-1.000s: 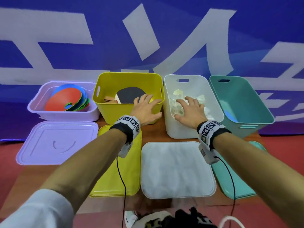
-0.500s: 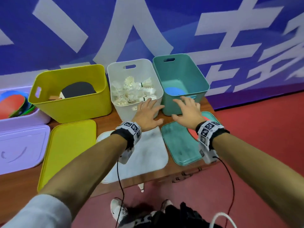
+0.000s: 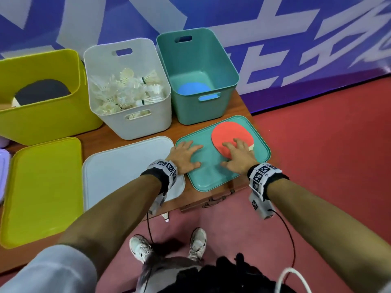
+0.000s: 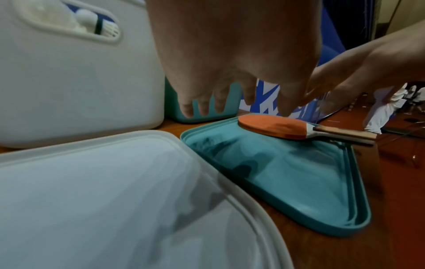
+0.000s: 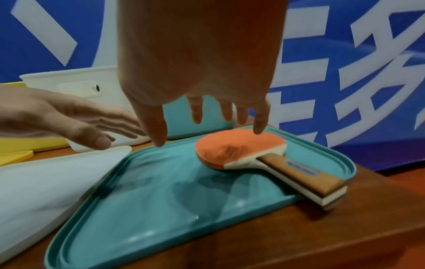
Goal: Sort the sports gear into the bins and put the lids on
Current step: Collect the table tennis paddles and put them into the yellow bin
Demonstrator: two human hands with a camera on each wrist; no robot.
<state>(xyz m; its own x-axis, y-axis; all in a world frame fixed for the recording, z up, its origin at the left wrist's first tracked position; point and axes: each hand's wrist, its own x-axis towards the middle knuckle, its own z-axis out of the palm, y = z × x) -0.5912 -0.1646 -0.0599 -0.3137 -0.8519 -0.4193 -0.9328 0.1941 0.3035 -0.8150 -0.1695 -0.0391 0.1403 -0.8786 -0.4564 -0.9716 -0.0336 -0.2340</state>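
A red table-tennis paddle lies on the teal lid at the table's right end, its wooden handle reaching over the lid's rim. My right hand hovers open just above the paddle, fingers spread. Over the lid's left part my left hand is open too, holding nothing. Behind the lid stands the teal bin with a blue paddle inside.
A white bin holds several shuttlecocks, its white lid in front. A yellow bin holds a black paddle, with the yellow lid before it. The table ends right of the teal lid.
Both hands moved right, from the yellow and white bins to above the teal lid. The right hand has come over the red paddle.
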